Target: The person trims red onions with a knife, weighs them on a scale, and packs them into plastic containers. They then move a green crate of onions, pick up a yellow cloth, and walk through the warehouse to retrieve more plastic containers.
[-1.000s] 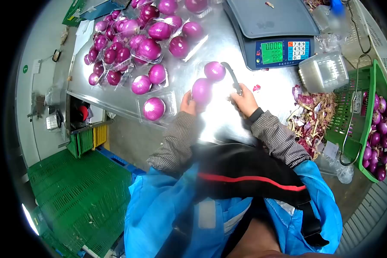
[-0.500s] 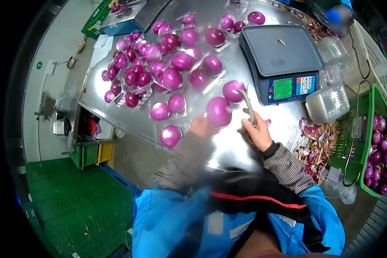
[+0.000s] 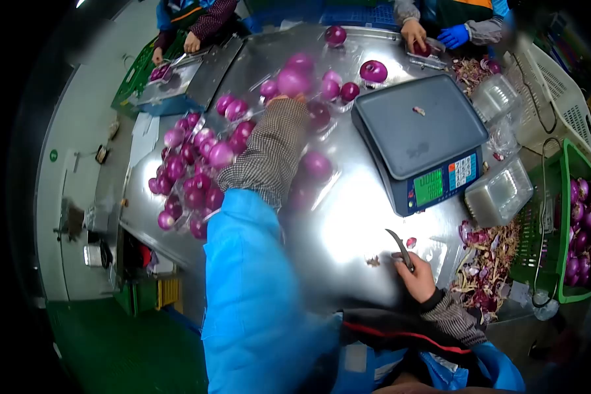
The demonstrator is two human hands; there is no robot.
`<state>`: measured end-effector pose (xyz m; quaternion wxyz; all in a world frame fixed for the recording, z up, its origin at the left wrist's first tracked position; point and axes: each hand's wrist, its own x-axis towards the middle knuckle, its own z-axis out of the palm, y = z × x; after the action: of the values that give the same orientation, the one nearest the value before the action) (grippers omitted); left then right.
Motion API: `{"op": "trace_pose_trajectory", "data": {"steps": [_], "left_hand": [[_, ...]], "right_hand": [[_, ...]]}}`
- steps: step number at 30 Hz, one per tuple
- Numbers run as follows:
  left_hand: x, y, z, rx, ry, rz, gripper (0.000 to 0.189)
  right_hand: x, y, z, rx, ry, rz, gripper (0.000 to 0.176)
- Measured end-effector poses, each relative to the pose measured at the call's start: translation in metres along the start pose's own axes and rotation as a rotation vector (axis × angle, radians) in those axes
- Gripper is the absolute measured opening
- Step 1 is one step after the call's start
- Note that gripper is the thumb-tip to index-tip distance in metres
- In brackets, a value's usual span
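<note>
My left arm stretches across the metal table, and my left hand (image 3: 286, 99) is mostly hidden past the cuff. It appears closed on the near end of a pack of two red onions (image 3: 294, 81), which is blurred by motion. My right hand (image 3: 419, 277) grips a small curved knife (image 3: 400, 248), its blade pointing up and left over the tabletop. Beside the knife lie a scrap of red onion skin (image 3: 411, 242) and a brown bit of peel (image 3: 373, 261). Packed red onions (image 3: 175, 167) crowd the table left of my sleeve.
A digital scale (image 3: 421, 125) stands right of centre. Beyond it are clear plastic trays (image 3: 499, 192), a peel heap (image 3: 489, 269) and a green crate (image 3: 550, 217) of onions. Across the table, one person's gloved hand (image 3: 453, 36) is near a pack; another person works at a wrapping machine (image 3: 184, 82).
My left hand has moved far forward with the two onions from near me. My right hand, still on the knife, has drawn back toward me. The view has tilted up, showing two people.
</note>
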<state>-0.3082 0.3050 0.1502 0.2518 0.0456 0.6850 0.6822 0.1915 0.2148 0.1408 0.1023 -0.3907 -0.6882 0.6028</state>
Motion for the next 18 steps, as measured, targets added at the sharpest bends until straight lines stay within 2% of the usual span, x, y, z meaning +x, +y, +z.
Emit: {"op": "trace_pose_trajectory", "data": {"steps": [3,4,9,12,15,18], "left_hand": [[0.051,0.009,0.03,0.06,0.022,0.014,0.036],[0.066,0.012,0.041,0.082,0.02,0.021,0.037],[0.127,0.02,0.078,0.129,0.033,0.051,0.039],[0.147,0.015,0.089,0.133,0.031,0.06,0.041],[0.155,0.008,0.093,0.15,0.028,0.071,0.043],[0.152,0.002,0.09,0.146,0.025,0.105,0.045]], "right_hand": [[0.003,-0.003,-0.012,-0.023,0.093,0.073,0.023],[0.005,-0.004,-0.011,0.001,0.147,0.026,0.018],[0.018,0.017,-0.013,-0.038,0.136,0.114,0.02],[0.029,0.021,-0.01,-0.053,0.137,0.066,0.027],[0.034,0.018,-0.011,-0.103,0.118,0.134,0.026],[0.036,0.009,-0.01,-0.135,0.122,0.037,0.025]]}}
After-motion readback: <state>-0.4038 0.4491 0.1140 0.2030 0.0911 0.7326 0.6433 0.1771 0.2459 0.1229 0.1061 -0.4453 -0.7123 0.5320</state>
